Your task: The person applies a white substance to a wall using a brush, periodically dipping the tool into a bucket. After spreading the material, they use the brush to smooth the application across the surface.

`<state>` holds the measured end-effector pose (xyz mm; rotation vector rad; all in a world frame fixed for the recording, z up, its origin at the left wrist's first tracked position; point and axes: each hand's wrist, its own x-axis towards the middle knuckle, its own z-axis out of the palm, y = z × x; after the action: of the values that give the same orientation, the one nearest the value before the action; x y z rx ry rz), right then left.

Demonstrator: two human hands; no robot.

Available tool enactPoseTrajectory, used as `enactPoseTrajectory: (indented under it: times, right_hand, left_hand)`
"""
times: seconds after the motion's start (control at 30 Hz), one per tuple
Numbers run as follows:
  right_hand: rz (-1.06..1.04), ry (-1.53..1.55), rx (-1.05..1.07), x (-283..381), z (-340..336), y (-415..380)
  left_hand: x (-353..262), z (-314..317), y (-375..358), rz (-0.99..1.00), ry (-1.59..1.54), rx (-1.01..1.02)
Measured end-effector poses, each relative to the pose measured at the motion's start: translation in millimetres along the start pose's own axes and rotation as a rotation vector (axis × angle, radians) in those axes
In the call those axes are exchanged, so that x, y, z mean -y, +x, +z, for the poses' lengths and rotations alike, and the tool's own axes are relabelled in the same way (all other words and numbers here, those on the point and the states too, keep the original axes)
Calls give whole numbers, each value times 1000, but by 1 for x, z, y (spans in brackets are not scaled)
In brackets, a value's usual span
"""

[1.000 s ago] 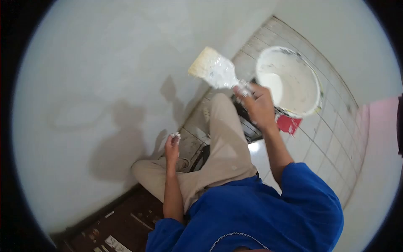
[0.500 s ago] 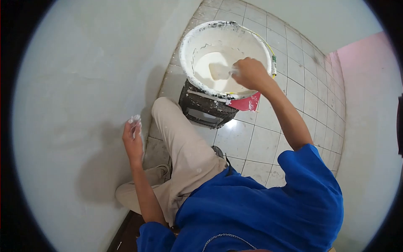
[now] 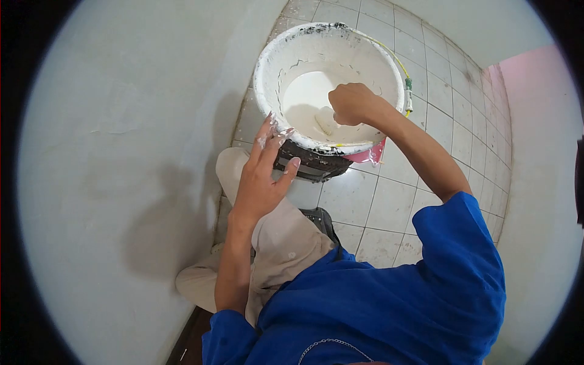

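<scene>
Item: paint bucket, white, wide-mouthed, rim crusted with dried paint, thin yellow handle along its far side. It is sitting on a dark, paint-spattered stand on the tiled floor, just beside the wall. A pool of white paint is lying in the bottom, so the bucket looks partly emptied.

Item: right hand, reaching down inside the bucket. Its fingers are curling tightly around the handle of a brush, whose pale head is dipping into the paint; the handle itself is hidden by the fist.

Item: left hand, hovering over the knee, just short of the bucket's near rim. Its fingers are spreading wide and gripping nothing; the tips are carrying smears of white paint.

Item: the person, wearing a blue shirt and beige trousers, is crouching between wall and bucket.

Item: red sheet, a corner peeking out under the bucket at the stand's right side.

Progress, as judged: the brush is being loaded, so the work is sitting in a reloading step. The wall is looking pale and mostly even, with a flaking patch at upper left; whether that stretch is finished cannot be told. Carrying the loaded brush to the wall seems to be what is left.
</scene>
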<state>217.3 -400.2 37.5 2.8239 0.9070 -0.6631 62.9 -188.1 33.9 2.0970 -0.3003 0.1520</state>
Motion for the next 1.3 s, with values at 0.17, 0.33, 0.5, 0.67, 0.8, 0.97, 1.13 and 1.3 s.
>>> enactPoseTrajectory:
  times: [0.17,0.33,0.5,0.67,0.8,0.97,1.13,1.3]
  right_hand:
    - [40,43,-41,-5,-13,-17]
    - [130,58,-254,-12,-21,-68]
    - [302,214,-430,15,-25,-128]
    - [474,421,-484,18,-8,-149]
    - [452,555,-741,-4,42,-149]
    - [647,1137,-829,8,38,-143]
    - [453,1428,-1010,16,28,-121]
    - [182,1492,-1056,76,14,-84]
  left_hand:
    - [0,0,4,-36,14,-26]
    - [3,3,2,-11,47,-19]
    - [12,6,-6,45,108,-113]
    - [9,-1,-10,28,102,-54]
    - [10,-15,-23,38,69,-58]
    - [32,-55,-69,-66,18,-137]
    - [73,-95,-149,-330,40,-319]
    - [87,-120,-224,-508,-245,-610]
